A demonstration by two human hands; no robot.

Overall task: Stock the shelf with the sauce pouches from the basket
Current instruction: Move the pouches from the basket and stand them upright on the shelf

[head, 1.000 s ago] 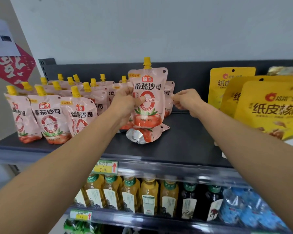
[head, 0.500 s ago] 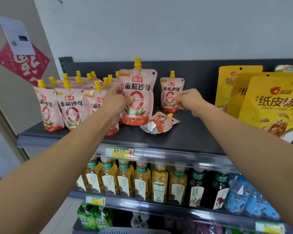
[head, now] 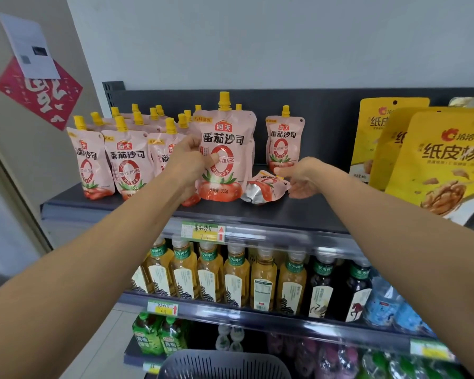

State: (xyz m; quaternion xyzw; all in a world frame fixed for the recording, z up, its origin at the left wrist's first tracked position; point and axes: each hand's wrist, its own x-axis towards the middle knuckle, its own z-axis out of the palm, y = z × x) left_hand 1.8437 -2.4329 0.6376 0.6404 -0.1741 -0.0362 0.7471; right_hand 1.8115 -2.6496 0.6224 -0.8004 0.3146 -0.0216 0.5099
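Your left hand (head: pixel 188 160) pinches the tall sauce pouch (head: pixel 225 151) standing mid-frame on the shelf (head: pixel 285 212). Your right hand (head: pixel 298 177) is half open, fingers touching a fallen pouch (head: pixel 263 186) beside it. Pouches look soft, squishy and slippery; grab near the stiff top.

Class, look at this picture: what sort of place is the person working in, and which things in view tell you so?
Most likely a small shop or convenience store: price tags clipped along the shelf edge, rows of identical sauce pouches, and bottled drinks lined up below.
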